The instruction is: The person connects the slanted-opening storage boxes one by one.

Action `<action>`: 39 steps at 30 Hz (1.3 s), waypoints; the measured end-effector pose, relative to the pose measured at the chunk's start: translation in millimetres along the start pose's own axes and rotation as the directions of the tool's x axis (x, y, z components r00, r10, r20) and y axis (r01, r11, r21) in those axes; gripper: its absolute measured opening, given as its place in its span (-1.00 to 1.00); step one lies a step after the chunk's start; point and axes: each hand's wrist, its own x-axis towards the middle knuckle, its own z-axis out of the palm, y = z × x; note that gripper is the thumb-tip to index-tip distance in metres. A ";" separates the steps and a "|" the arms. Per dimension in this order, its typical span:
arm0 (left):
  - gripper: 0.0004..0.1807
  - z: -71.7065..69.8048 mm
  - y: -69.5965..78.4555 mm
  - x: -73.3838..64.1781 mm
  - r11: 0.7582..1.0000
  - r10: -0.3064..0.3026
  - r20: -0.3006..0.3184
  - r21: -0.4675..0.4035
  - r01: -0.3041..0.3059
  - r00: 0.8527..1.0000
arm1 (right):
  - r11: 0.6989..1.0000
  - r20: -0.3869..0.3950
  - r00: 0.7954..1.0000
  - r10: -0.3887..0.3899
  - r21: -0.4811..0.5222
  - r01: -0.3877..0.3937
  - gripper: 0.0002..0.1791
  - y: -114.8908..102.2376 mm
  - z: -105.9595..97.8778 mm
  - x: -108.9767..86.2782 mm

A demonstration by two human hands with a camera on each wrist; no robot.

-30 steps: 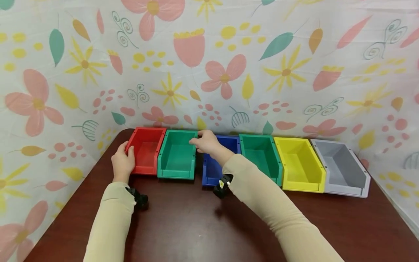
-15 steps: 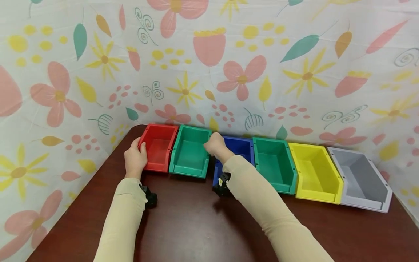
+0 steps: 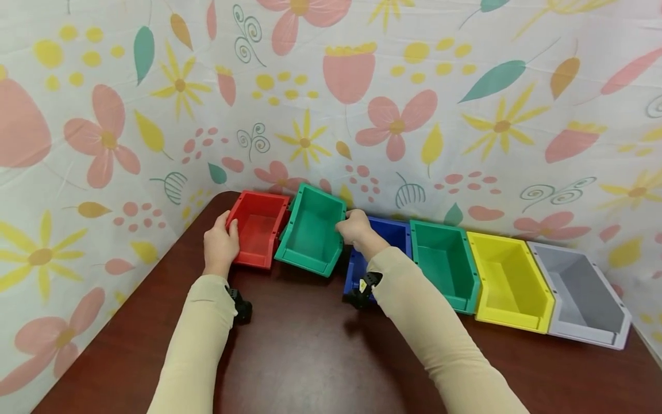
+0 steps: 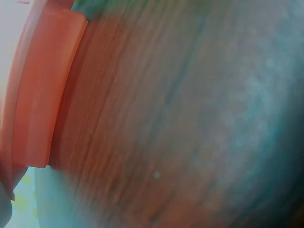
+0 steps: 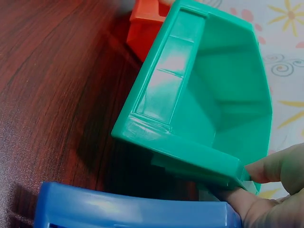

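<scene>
My left hand grips the left wall of a red plastic storage bin at the left end of a row. With my right hand I pinch the right rim of a green bin, which is turned askew beside the red one. In the right wrist view, thumb and fingers clasp that green wall, and the bin's front edge tilts clear of the table with shadow under it. Close to its right stands a blue bin, partly hidden by my right hand and forearm in the head view.
Farther right along the row stand a second green bin, a yellow bin and a grey bin. They rest on a dark reddish wooden table. A flower-printed cloth hangs right behind the bins.
My right hand has closed on the green bin's right wall, and that bin has lifted and turned askew. The left hand stays on the red bin. The head view has swung rightward in framing.
</scene>
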 end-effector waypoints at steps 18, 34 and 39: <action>-0.50 3.6 4.1 -1.3 1.000 0.012 -0.007 0.002 -0.012 1.000 | 1.000 -0.011 1.000 0.007 0.001 -0.007 -0.47 -1.2 -3.5 -8.0; -0.51 9.2 9.9 -11.2 0.999 0.036 -0.015 0.036 -0.035 0.999 | 0.942 -0.052 0.992 -0.117 -0.321 0.094 -0.77 -28.3 -15.2 -19.8; -0.51 11.1 13.8 -13.7 0.999 0.041 -0.020 0.032 -0.040 0.999 | 0.902 -0.015 0.994 -0.110 -0.421 0.094 -0.60 -47.4 -20.4 -19.3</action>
